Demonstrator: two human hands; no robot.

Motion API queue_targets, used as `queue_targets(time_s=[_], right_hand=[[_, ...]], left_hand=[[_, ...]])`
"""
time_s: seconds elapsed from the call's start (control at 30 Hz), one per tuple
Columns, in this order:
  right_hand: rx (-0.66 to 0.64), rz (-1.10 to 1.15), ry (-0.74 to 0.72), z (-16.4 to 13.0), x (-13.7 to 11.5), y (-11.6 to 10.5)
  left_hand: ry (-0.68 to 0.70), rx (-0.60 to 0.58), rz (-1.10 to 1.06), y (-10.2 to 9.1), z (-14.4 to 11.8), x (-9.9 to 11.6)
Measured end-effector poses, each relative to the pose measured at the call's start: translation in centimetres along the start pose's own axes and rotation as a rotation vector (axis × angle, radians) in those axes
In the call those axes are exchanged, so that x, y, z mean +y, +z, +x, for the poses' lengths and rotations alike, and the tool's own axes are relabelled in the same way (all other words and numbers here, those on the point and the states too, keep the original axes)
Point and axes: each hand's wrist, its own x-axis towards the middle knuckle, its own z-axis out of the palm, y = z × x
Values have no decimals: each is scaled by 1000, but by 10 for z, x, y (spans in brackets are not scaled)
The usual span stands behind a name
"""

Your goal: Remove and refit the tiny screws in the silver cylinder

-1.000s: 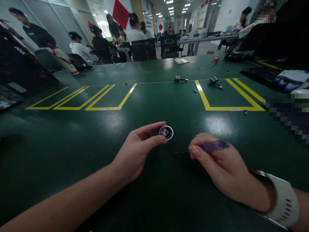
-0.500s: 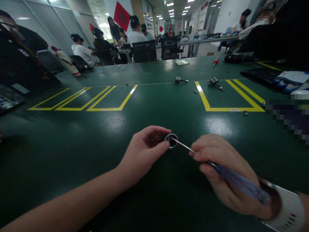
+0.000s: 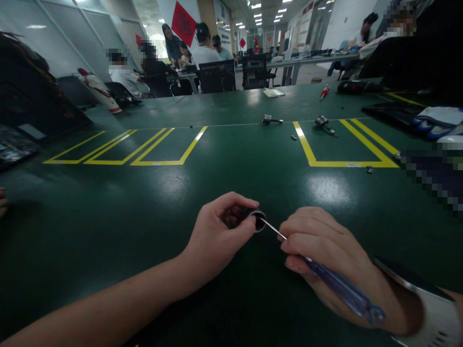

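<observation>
Between the thumb and fingers of my left hand (image 3: 220, 231) is a small round metal cup-shaped part (image 3: 259, 221), its open end turned to the right. My right hand (image 3: 325, 255) grips a screwdriver (image 3: 340, 284) with a clear bluish handle, its fingers closed along the handle and shaft. The thin shaft points left and up, and its tip goes into the mouth of the metal part. The tip itself is hidden inside. Both hands are just above the green table (image 3: 224, 178).
Farther back lie two dark metal parts with shafts, one (image 3: 268, 119) left of the yellow tape (image 3: 306, 144), another (image 3: 323, 123) inside it. Small metal pieces (image 3: 369, 169) lie near the tape. A red screwdriver (image 3: 324, 91) and white-blue gloves (image 3: 439, 120) are farther right. Another person's hand (image 3: 3, 202) shows at left.
Both hands have moved slightly down, and the metal part has tilted. My right hand has shifted a little left, with the screwdriver handle lower and steeper.
</observation>
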Motion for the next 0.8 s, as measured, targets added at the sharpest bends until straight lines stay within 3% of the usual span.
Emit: queue_targets(time_s=[0.43,0.67,0.8], right_hand=[[4,-40,-28,0,-1,-1],[142,124,92,1,0,-5],[201,171,222,0,5,-1]], left_hand=[[27,13,-35,0,3,-1],[-16,-104,-155,-8,13,-9],[-10,-134,-91,-11,23,-18]])
